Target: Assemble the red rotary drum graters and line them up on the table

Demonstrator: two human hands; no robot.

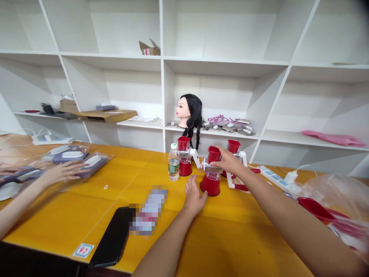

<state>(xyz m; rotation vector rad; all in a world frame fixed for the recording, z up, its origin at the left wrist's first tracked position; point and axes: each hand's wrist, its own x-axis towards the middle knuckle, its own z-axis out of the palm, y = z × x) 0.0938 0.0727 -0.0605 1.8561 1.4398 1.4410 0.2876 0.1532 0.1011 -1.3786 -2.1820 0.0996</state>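
Three red rotary graters stand on the yellow table (230, 238). My right hand (229, 161) is closed over the top and clear drum of the nearest red grater (211, 184). My left hand (194, 196) lies flat on the table with fingers stretched out, its thumb side touching that grater's red base. A second grater (184, 157) with a white crank stands behind to the left. The third grater (234, 148) is behind my right hand.
A water bottle (173, 163) stands left of the graters. A black phone (113, 237) and a blurred card lie near the front edge. Another person's hand (59, 173) rests on plastic-wrapped packages at left. A power strip (273, 177) and plastic bags with red parts (331, 207) lie at right. A mannequin head (188, 111) sits on the shelves.
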